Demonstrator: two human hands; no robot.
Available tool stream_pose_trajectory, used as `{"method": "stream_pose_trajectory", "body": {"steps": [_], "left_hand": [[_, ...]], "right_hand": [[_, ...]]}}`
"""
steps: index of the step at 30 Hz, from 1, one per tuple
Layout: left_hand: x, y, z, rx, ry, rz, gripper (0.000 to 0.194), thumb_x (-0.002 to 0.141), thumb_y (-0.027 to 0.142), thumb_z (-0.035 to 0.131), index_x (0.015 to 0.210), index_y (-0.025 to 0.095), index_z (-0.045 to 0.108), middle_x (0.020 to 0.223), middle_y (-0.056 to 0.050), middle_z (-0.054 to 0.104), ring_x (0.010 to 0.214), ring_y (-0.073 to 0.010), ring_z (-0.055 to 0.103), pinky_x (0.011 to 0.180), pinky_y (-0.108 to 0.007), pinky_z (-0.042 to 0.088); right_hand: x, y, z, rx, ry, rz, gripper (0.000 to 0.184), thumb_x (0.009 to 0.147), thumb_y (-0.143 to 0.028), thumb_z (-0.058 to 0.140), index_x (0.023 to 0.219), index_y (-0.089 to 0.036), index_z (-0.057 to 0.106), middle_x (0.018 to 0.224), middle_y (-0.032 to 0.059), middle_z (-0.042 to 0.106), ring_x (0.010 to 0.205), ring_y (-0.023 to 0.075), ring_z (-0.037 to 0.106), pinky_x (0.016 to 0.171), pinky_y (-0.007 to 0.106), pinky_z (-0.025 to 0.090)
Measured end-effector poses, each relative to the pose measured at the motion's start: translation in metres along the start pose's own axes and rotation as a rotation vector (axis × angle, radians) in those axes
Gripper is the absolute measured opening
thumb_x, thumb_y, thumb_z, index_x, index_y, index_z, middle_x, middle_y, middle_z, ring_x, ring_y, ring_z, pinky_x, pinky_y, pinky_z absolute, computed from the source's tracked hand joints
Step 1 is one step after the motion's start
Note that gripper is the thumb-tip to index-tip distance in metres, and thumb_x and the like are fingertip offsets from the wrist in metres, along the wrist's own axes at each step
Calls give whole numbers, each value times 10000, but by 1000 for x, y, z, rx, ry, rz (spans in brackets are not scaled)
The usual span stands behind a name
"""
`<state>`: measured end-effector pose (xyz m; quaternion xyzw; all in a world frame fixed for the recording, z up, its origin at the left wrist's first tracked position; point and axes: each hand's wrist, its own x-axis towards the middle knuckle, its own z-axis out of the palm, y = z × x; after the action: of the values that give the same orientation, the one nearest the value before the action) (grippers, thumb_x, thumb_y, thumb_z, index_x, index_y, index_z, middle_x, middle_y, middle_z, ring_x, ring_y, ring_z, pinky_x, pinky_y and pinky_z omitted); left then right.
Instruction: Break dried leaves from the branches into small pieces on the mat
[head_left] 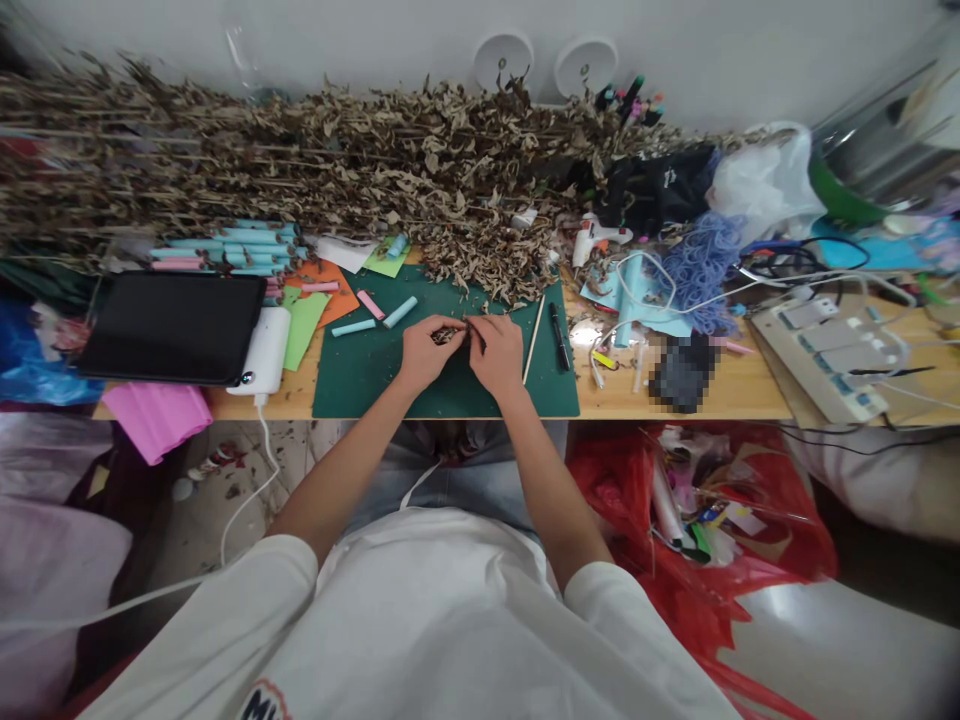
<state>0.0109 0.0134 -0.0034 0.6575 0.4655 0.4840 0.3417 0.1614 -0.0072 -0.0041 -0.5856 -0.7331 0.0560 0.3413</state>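
Observation:
My left hand (427, 352) is curled around a small bunch of dried leaves (448, 336) over the green cutting mat (352, 385). Close beside it, my right hand (496, 350) has its fingers bent down and pinched at the right end of the same leaves. The fingertips of both hands nearly meet, and the palms hide part of the bunch. Just beyond my hands lies a loose heap of dried leaves (491, 262). Pink and light blue paper rolls (400, 312) rest on the mat to the left. A thin wooden stick (534, 338) and a black marker (559, 337) lie to the right.
Dried leafy stems (300, 160) are piled along the wall. A tablet (172, 328) and a white power bank (262, 350) are at the left. At the right are a glue gun (598, 238), blue yarn (705, 270) and a power strip (821, 350). A red bag (780, 500) hangs below the edge.

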Motion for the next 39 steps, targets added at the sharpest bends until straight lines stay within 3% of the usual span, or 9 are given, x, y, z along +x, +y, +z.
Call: {"method": "stream_pose_trajectory", "body": {"steps": [9,19,29,35,39], "left_hand": [[1,1,-1,-8,-11,-56,121,782,202,665,870,185,746,883,-45,745,825,-169,678,804,-300,529],[0,4,1,87,-24,-72,88,727,162,666,796,176,720,822,-32,733,784,-171,664,778,-306,512],[0,5,1,84,-14,-67,84,725,148,658,776,184,715,818,-33,732,778,-167,661,776,-307,516],[0,2,1,65,28,-29,93,771,178,653,826,192,727,861,-42,735,826,-168,669,801,-304,527],[1,4,0,54,18,-42,125,783,202,670,888,192,738,894,-50,741,835,-172,676,819,-313,537]], "right_hand": [[0,2,2,39,-6,-32,228,977,-280,474,993,-214,691,1005,66,712,968,225,596,864,376,409],[-4,-7,-1,-140,-5,-105,189,936,-221,473,906,-201,658,910,77,669,925,239,545,890,402,365],[-4,-9,0,-211,39,-44,136,903,-222,505,829,-192,615,859,76,645,919,243,538,905,416,357],[-3,-5,1,-130,31,10,234,962,-243,455,959,-199,686,943,88,696,953,244,564,926,430,361],[-2,-3,-1,-40,2,18,317,923,-133,436,1123,-202,673,1098,104,692,1048,247,576,947,425,381]]}}
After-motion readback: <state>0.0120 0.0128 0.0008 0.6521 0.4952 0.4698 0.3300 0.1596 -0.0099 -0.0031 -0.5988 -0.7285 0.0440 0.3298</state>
